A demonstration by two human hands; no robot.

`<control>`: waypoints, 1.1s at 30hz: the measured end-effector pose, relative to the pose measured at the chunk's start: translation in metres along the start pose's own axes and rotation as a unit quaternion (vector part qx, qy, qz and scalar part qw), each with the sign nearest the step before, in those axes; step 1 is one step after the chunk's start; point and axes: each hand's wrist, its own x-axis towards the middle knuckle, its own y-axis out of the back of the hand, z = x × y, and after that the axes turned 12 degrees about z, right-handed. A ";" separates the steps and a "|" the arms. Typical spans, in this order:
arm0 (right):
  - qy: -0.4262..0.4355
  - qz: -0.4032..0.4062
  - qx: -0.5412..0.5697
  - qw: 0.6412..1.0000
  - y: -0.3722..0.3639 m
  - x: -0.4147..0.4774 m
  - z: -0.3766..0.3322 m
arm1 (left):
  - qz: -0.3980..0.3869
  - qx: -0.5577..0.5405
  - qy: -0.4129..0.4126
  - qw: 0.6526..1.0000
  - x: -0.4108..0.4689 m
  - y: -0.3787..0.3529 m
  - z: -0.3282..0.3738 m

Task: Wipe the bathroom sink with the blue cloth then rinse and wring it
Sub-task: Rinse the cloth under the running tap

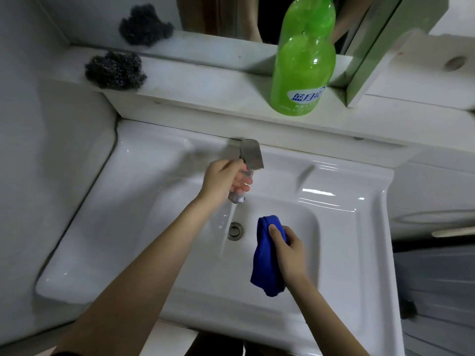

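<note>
Left hand (226, 179) wraps the faucet (248, 165), hiding its spout; right hand (289, 246) grip pinches the blue cloth (267, 263).

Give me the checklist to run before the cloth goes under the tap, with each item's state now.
1. Water running: ok, a stream falls from the faucet.
2. Cloth gripped: ok, the right hand holds the blue cloth bunched.
3. Cloth in the stream: not ok, it hangs to the right of it.
4. Left hand clear of the path: not ok, it rests on the faucet spout.
5. Drain open: cannot tell; no pooled water is visible.
6. Green bottle out of the way: ok, on the shelf behind the sink.
</note>
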 end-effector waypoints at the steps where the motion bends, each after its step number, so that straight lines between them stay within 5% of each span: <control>1: -0.001 -0.011 0.009 1.000 -0.007 0.003 -0.003 | 0.040 -0.020 -0.031 0.999 -0.002 0.007 -0.008; 5: 0.015 -0.060 0.017 0.998 -0.041 0.014 -0.006 | 0.143 -0.012 -0.013 0.990 -0.012 0.024 -0.064; 9: 0.006 -0.074 0.025 0.997 -0.076 0.023 0.003 | 0.035 0.043 0.202 0.978 -0.002 0.022 -0.123; 15: 0.030 -0.086 0.051 0.995 -0.099 0.034 0.020 | 0.041 0.109 0.096 0.989 0.021 0.034 -0.152; 20: -0.090 -0.016 0.161 0.983 -0.106 0.040 0.030 | -0.101 -0.053 0.138 0.984 0.037 0.055 -0.158; 25: -0.082 -0.113 0.135 0.981 -0.116 0.044 0.022 | -0.182 -0.049 0.167 0.968 0.056 0.067 -0.156; 29: -0.020 0.016 -0.001 1.000 -0.128 0.050 0.024 | -0.198 0.014 0.146 0.969 0.072 0.078 -0.161; 33: 0.033 0.046 -0.057 0.997 -0.132 0.043 0.030 | -0.206 0.034 0.141 0.968 0.079 0.083 -0.167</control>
